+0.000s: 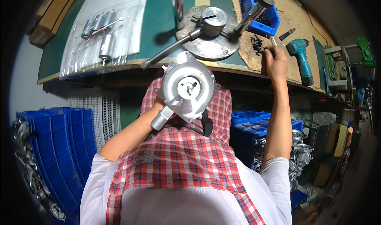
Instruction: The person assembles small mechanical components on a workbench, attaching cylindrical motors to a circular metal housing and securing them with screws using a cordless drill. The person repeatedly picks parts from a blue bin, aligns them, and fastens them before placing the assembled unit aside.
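Observation:
A round silver metal housing (170, 80), like a small blower casing with a short outlet pipe, is held over my lap. My left hand (158, 105) grips it from below; most of its fingers are hidden behind the metal. Dark screws (194, 84) stand in the pale hub at its centre. My right hand (276, 62) is on the bench with its fingers closed, beside a small pile of black screws (256, 44). A thin pale rod (274, 41) shows just beyond the fingers; whether they hold it is unclear.
A round steel fixture (210, 46) with posts and a long lever (170, 48) stands ahead. Right of it are a blue screw bin (274, 17) and a teal power screwdriver (302, 60). Small motors (106, 46) lie on plastic at left. Blue crates (49, 145) flank me.

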